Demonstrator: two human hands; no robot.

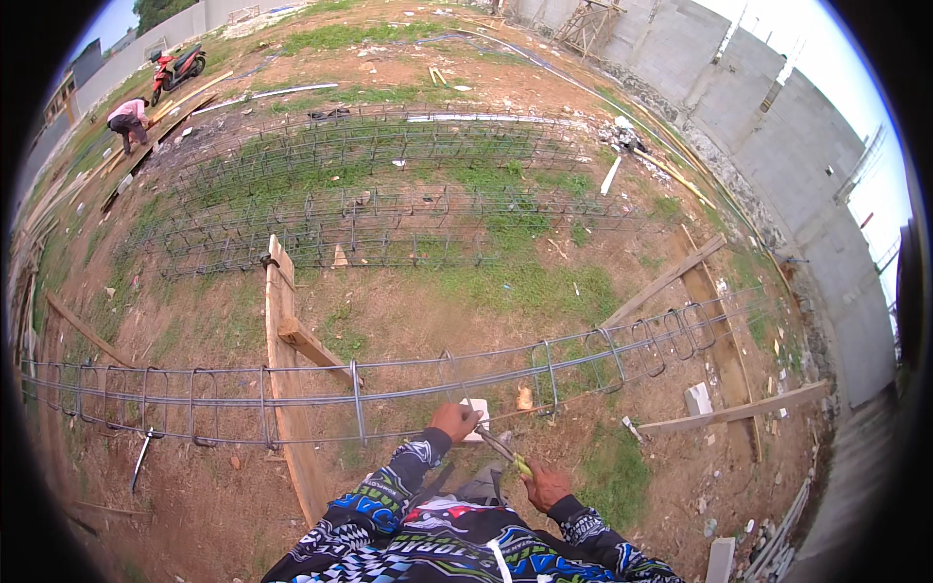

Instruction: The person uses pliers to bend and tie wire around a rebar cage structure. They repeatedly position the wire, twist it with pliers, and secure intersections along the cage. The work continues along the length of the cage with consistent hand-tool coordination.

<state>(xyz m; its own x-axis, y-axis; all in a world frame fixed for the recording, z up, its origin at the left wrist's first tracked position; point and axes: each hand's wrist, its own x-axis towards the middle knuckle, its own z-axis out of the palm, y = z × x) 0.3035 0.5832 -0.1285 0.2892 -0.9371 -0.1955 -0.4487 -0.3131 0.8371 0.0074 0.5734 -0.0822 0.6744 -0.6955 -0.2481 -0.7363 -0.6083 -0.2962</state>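
1. Steel bars run across the head view in front of me, ringed by bent loops at uneven gaps; left of my hands they pass over a wooden plank.
2. My right hand is wrapped around the handles of the pliers. My left hand has its fingers curled by the plier tips, close to the lower bars; whether they pinch anything, I cannot tell.
3. Loops already stand along most of the length, so I judge this piece well formed but perhaps not fully fastened (the joints are too small for me to count what is tied). Beyond, similar cages lie on the grass and look further along.
4. As for containers, I can make out none; the cages are only open frames, with grass showing through. A white block shows just past my left fingers.
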